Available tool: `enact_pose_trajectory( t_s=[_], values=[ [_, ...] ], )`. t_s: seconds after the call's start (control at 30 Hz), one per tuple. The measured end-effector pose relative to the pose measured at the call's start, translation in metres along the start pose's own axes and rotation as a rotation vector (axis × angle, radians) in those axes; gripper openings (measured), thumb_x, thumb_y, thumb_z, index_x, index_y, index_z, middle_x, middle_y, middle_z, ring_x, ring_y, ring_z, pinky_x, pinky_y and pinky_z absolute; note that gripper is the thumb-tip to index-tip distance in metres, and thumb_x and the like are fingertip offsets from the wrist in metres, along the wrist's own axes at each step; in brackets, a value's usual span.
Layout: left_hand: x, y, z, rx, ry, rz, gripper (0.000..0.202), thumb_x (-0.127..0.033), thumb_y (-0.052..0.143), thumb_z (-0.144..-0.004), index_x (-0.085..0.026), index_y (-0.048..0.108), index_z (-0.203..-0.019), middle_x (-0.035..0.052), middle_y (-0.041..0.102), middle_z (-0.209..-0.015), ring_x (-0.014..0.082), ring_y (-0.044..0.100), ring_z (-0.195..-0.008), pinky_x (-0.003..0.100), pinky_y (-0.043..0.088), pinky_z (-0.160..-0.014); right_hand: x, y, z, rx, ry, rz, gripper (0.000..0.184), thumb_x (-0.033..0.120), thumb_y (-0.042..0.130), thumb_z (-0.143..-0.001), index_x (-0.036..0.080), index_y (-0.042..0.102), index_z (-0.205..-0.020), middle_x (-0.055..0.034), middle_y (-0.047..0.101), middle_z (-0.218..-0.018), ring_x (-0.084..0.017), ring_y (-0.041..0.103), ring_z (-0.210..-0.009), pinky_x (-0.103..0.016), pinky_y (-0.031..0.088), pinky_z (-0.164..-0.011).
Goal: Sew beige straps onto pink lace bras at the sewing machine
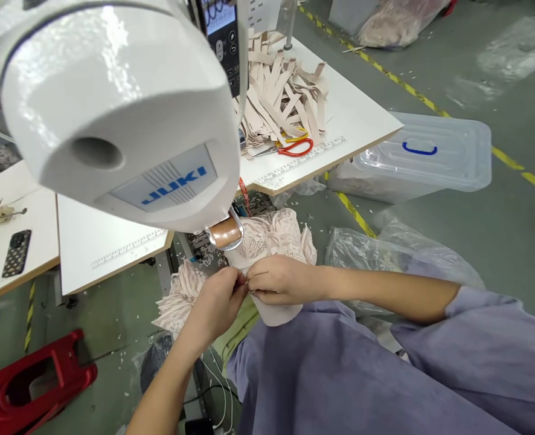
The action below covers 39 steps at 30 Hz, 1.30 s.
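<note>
My left hand point(221, 300) and my right hand point(285, 280) meet in front of my lap, fingertips pinched close together. Between them is the edge of a pale pink lace garment piece point(290, 232), which looks like a bra with lace cups. Its smooth lower part point(279, 313) hangs below my right hand. The exact bit in my fingertips is mostly hidden. Just above my hands is the white JUKI sewing machine head point(159, 121), its needle area out of sight. A bunch of similar lace pieces point(183, 293) hangs left of my left hand.
Cut beige fabric strips point(281, 90) and red-handled scissors point(297, 147) lie on the white table point(362, 121). A phone point(17, 254) rests on the left table. A lidded plastic box point(424, 157), plastic bags point(398, 248) and a red plastic stool-like object point(36, 380) are on the floor.
</note>
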State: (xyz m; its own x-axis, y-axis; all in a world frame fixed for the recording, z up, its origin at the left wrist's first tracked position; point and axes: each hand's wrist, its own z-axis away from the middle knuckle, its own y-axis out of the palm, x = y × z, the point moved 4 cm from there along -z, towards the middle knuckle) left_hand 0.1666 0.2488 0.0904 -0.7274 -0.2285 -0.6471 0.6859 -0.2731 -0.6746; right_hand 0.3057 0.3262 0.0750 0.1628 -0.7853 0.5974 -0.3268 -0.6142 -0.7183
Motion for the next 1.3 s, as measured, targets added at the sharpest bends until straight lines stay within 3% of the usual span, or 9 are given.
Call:
enact_pose_trajectory(
  t_s=[0.13,0.23,0.3,0.4,0.57,0.73,0.9,1.07,1.3],
  values=[
    [0.001,0.001,-0.004,-0.085,0.043,0.29,0.009,-0.024,0.057,-0.09,-0.021,0.052,-0.083,0.0035,0.058,-0.093,0.0171,0.056,-0.088,0.027,0.043,-0.07,-0.005,-0.001,0.002,-0.137,0.118,-0.216,0.018,0.019,0.049,-0.093,0.016,0.066,-0.087,-0.0053,0.069,-0.083,-0.013,0.061,-0.075,-0.024,0.048,-0.069],
    [0.0,0.008,-0.002,-0.24,0.066,0.682,0.011,-0.029,0.059,-0.09,-0.02,0.053,-0.086,0.0056,0.062,-0.099,0.0171,0.061,-0.092,0.028,0.05,-0.077,-0.004,-0.005,0.002,-0.23,0.143,-0.299,0.017,0.022,0.051,-0.094,0.018,0.067,-0.091,-0.005,0.07,-0.086,-0.012,0.062,-0.076,-0.023,0.049,-0.069],
    [0.0,0.014,0.001,-0.369,0.053,0.814,0.012,-0.032,0.06,-0.091,-0.02,0.058,-0.091,0.0054,0.065,-0.097,0.0166,0.064,-0.089,0.028,0.052,-0.079,-0.003,-0.008,0.001,-0.263,0.15,-0.298,0.017,0.023,0.051,-0.094,0.018,0.068,-0.091,-0.0059,0.071,-0.09,-0.013,0.064,-0.08,-0.024,0.051,-0.072],
    [0.001,0.019,0.008,-0.515,0.028,0.726,0.013,-0.032,0.063,-0.091,-0.02,0.068,-0.096,0.0051,0.069,-0.095,0.017,0.066,-0.09,0.028,0.053,-0.081,0.0,-0.012,0.0,-0.274,0.151,-0.257,0.018,0.022,0.052,-0.094,0.019,0.069,-0.092,-0.0063,0.072,-0.091,-0.014,0.066,-0.083,-0.025,0.052,-0.075],
    [0.003,0.015,0.013,-0.603,0.014,0.503,0.015,-0.032,0.063,-0.092,-0.02,0.072,-0.089,0.0043,0.071,-0.085,0.0161,0.066,-0.08,0.027,0.052,-0.071,0.002,-0.014,-0.002,-0.244,0.183,-0.225,0.019,0.022,0.051,-0.094,0.019,0.07,-0.096,-0.0055,0.073,-0.091,-0.014,0.067,-0.082,-0.025,0.052,-0.076],
    [0.005,0.018,0.009,-0.653,0.015,0.545,0.016,-0.033,0.064,-0.092,-0.021,0.075,-0.093,0.0049,0.075,-0.094,0.0172,0.069,-0.087,0.029,0.055,-0.078,-0.001,-0.017,-0.004,-0.293,0.312,-0.32,0.018,0.024,0.054,-0.093,0.02,0.072,-0.096,-0.004,0.074,-0.096,-0.014,0.067,-0.087,-0.024,0.051,-0.079],
    [0.002,0.017,0.01,-0.749,-0.01,0.439,0.015,-0.031,0.062,-0.093,-0.021,0.073,-0.094,0.0037,0.075,-0.09,0.0157,0.069,-0.083,0.026,0.055,-0.074,-0.013,-0.032,-0.006,-0.277,0.461,-0.265,0.019,0.029,0.054,-0.096,0.02,0.07,-0.092,0.0004,0.07,-0.078,-0.012,0.061,-0.071,-0.022,0.044,-0.067],
    [-0.019,-0.001,0.015,-0.721,0.155,0.12,0.011,-0.025,0.063,-0.092,-0.023,0.074,-0.094,0.0013,0.075,-0.08,0.0139,0.07,-0.07,0.024,0.054,-0.066,-0.018,-0.054,-0.017,-0.12,0.394,-0.085,0.023,0.027,0.05,-0.096,0.018,0.07,-0.089,-0.0016,0.067,-0.076,-0.014,0.057,-0.07,-0.025,0.037,-0.065],
    [-0.029,-0.016,0.016,-0.692,0.233,-0.02,0.01,-0.024,0.064,-0.092,-0.022,0.074,-0.092,0.0001,0.076,-0.077,0.0116,0.067,-0.063,0.021,0.05,-0.06,-0.017,-0.06,-0.024,0.014,0.466,-0.319,0.017,0.02,0.056,-0.086,0.018,0.073,-0.088,-0.001,0.074,-0.084,-0.014,0.064,-0.076,-0.025,0.04,-0.069]
  ],
)
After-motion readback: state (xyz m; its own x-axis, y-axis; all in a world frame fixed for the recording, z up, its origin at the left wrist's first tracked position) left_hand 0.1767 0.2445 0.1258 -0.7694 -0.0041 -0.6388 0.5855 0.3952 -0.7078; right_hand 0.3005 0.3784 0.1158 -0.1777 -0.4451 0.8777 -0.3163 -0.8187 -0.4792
